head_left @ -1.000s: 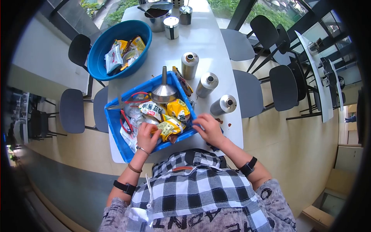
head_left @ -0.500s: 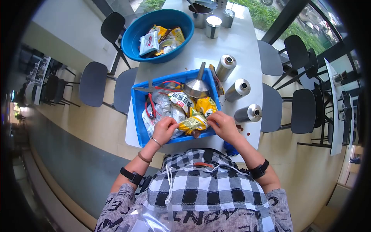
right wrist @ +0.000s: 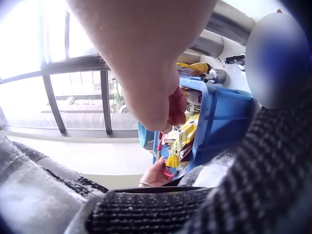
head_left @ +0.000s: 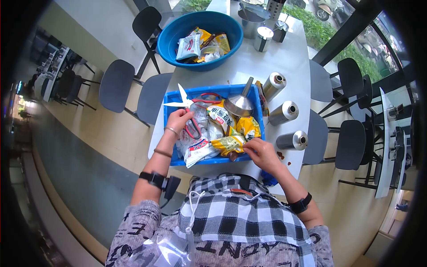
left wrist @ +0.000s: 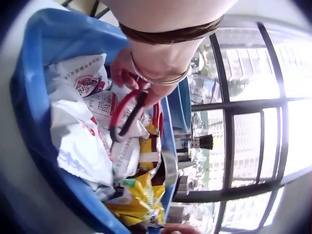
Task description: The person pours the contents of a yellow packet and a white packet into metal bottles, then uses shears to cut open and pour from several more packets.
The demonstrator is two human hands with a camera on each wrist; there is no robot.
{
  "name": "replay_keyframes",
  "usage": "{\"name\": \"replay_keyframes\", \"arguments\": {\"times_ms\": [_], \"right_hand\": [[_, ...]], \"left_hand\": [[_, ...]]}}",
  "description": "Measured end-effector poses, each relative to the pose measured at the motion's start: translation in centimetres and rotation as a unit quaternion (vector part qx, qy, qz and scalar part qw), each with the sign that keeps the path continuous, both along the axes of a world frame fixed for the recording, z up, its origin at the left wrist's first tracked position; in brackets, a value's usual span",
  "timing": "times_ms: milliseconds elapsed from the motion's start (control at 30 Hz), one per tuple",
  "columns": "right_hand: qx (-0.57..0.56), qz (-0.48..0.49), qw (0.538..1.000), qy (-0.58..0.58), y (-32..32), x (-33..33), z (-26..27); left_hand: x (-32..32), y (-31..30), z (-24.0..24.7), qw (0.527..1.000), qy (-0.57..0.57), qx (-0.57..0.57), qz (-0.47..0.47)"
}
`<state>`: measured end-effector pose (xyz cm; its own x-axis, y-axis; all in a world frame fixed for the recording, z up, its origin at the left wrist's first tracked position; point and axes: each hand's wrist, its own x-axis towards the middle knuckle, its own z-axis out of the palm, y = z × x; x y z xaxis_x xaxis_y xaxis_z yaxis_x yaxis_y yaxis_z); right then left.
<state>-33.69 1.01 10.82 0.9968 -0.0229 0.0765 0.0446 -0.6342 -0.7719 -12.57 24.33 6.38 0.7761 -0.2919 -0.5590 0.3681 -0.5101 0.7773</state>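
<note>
My left hand (head_left: 179, 121) grips one handle of the scissors (head_left: 193, 128), which have red-and-black loops and spread blades. In the left wrist view the scissors (left wrist: 119, 122) stand over white printed packets (left wrist: 83, 136). The blades stick out past the left side of the blue crate (head_left: 213, 163). At the crate's near right side my right hand (head_left: 263, 153) pinches the edge of a yellow packet (head_left: 229, 144). White and yellow packets fill the crate, and a metal funnel (head_left: 239, 106) lies on them with its spout up.
Three metal bottles (head_left: 284, 112) line the table right of the crate. Behind it stands a blue basin (head_left: 164, 53) of packets. Lidded metal canisters (head_left: 263, 39) and a pot (head_left: 252, 29) are farther back. Dark spots mark the tabletop near the bottles.
My left hand has moved from the packets to the scissors, whose blades are lifted and turned. My right hand stays by the yellow packet. The head view has shifted, moving the scene right.
</note>
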Motion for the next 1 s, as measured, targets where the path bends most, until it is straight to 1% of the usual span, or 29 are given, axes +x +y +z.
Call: {"name": "replay_keyframes", "arguments": {"times_ms": [33, 67, 100, 133, 167, 200, 267, 300, 333, 367, 400, 433, 467, 500, 533, 567, 600, 633, 667, 700, 733, 767, 800, 867, 933, 1000], "right_hand": [[-0.001, -0.002, 1.000, -0.001, 0.1, 0.2, 0.5], [0.017, -0.019, 0.999, -0.040, 0.3, 0.5, 1.1], [0.035, -0.037, 0.996, -0.077, 0.6, 0.7, 1.8], [0.034, -0.040, 0.996, -0.075, 1.1, 1.2, 2.8], [0.009, -0.076, 0.983, -0.165, 1.6, 1.9, 3.9], [-0.016, -0.110, 0.961, -0.254, 2.1, 2.4, 5.0], [-0.022, -0.127, 0.958, -0.256, 2.5, 2.5, 5.9], [-0.019, -0.105, 0.965, -0.240, 2.4, 2.3, 5.8], [-0.016, -0.081, 0.971, -0.222, 2.4, 2.1, 5.7], [0.005, -0.024, 0.992, -0.120, 2.0, 1.3, 5.7], [0.004, -0.024, 0.992, -0.120, 1.9, 1.3, 5.7], [-0.009, -0.065, 0.981, -0.184, 2.1, 1.2, 6.0], [-0.023, -0.107, 0.963, -0.246, 2.2, 1.2, 6.3], [-0.040, -0.134, 0.957, -0.253, 2.0, 1.6, 6.5], [-0.041, -0.136, 0.957, -0.252, 2.1, 1.5, 6.2], [0.041, -0.140, 0.976, -0.164, 2.3, 1.4, 5.7], [0.122, -0.141, 0.980, -0.074, 2.4, 1.3, 5.5], [0.257, -0.118, 0.957, 0.057, 2.7, 1.0, 5.7], [0.257, -0.118, 0.957, 0.057, 2.9, 1.1, 5.4], [0.093, -0.106, 0.989, -0.042, 3.2, 1.2, 5.0], [-0.075, -0.089, 0.983, -0.139, 3.3, 1.3, 4.7], [-0.033, -0.091, 0.992, -0.078, 3.2, 1.3, 4.9], [-0.032, -0.090, 0.992, -0.078, 3.3, 1.2, 5.0], [-0.022, -0.119, 0.989, -0.086, 3.6, 1.1, 5.1], [-0.042, -0.112, 0.990, -0.072, 3.3, 1.4, 4.9], [-0.193, -0.083, 0.975, -0.074, 2.6, 2.1, 4.8]], "left_hand": [[-0.5, 0.0, 0.7, 0.995, -0.076, -0.066, 0.022], [-1.2, -0.1, 1.7, 0.979, -0.150, -0.131, 0.043], [-2.4, -0.5, 4.4, 0.972, -0.161, -0.165, 0.042], [-3.4, -0.8, 6.4, 0.973, -0.158, -0.166, 0.039], [-4.4, -1.0, 8.2, 0.967, -0.180, -0.180, -0.012], [-5.3, -1.2, 9.7, 0.958, -0.201, -0.194, -0.062], [-7.2, -2.1, 12.0, 0.928, -0.299, -0.177, -0.132], [-8.0, -2.6, 12.8, 0.914, -0.356, -0.131, -0.145], [-8.5, -2.9, 12.5, 0.906, -0.380, -0.125, -0.136], [-8.5, -3.3, 12.6, 0.898, -0.404, -0.105, -0.142], [-8.4, -3.6, 12.7, 0.888, -0.426, -0.084, -0.148], [-8.7, -3.9, 12.6, 0.888, -0.426, -0.085, -0.148], [-9.1, -4.1, 12.2, 0.915, -0.366, -0.120, -0.125], [-9.7, -4.4, 11.8, 0.935, -0.302, -0.154, -0.101], [-10.4, -4.9, 11.3, 0.943, -0.259, -0.186, -0.092], [-11.1, -5.3, 11.0, 0.944, -0.256, -0.189, -0.085], [-11.8, -5.8, 10.7, 0.945, -0.254, -0.191, -0.077], [-12.3, -6.3, 10.3, 0.944, -0.248, -0.210, -0.060], [-12.6, -6.9, 9.8, 0.944, -0.249, -0.210, -0.059], [-12.9, -7.3, 9.1, 0.941, -0.248, -0.229, -0.021], [-13.0, -7.7, 8.3, 0.937, -0.247, -0.248, 0.018], [-12.8, -8.0, 7.7, 0.929, -0.249, -0.271, 0.032], [-12.8, -8.3, 7.2, 0.930, -0.249, -0.270, 0.032], [-12.8, -8.9, 6.8, 0.925, -0.184, -0.319, 0.089], [-12.7, -9.2, 6.9, 0.926, -0.166, -0.325, 0.092], [-12.1, -9.6, 6.2, 0.933, -0.189, -0.298, 0.070]]}}
